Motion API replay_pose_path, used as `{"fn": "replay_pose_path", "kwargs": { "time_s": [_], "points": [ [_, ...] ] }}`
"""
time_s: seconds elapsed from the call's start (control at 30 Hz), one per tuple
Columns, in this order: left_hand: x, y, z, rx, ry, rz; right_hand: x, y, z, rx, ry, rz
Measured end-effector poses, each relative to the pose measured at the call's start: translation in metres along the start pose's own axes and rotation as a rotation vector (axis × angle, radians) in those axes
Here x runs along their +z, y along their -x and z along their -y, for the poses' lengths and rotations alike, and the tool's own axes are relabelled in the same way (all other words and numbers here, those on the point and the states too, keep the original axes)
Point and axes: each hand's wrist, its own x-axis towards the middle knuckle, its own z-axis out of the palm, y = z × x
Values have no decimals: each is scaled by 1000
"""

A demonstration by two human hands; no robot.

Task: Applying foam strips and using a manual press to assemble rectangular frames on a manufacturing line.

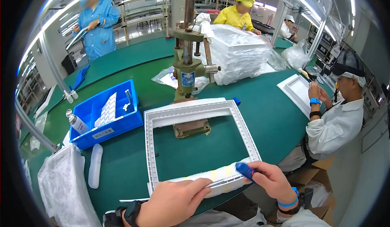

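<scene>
A white rectangular plastic frame (149, 152) with a ribbed rim lies on the green table in front of me. My left hand (175, 200) is closed at the frame's near left part, its fingers pressed together on the near rail. My right hand (273, 181) grips a short dark blue tool (245, 171) with a small red spot, just above the near right corner. The tool's working end cannot be made out. White foam-like padding (219, 173) with pale yellow strips runs along the near rail. More white padding lies under the far rail.
A green arbor press (187, 70) stands behind the frame, its base inside the opening. Left are a blue bin (106, 113), a white elongated case (95, 166) and a wrapped stack (65, 182). A plastic-covered stack (239, 52) stands behind. A co-worker (337, 105) sits at right.
</scene>
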Motion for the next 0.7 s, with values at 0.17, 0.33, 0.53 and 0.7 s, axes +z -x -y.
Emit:
{"fn": "replay_pose_path", "kwargs": {
  "time_s": [0.17,0.33,0.53,0.7],
  "points": [
    [-22,1,-30,-226,215,169,22,-3,1,73,-619,58],
    [-12,2,-31,-183,355,132,47,-7,-10,13,-770,59],
    [4,9,-21,-131,270,108,63,-9,-13,-145,-713,14],
    [-6,7,-23,-168,256,151,70,-8,-3,-201,-725,-76]
  ]
}}
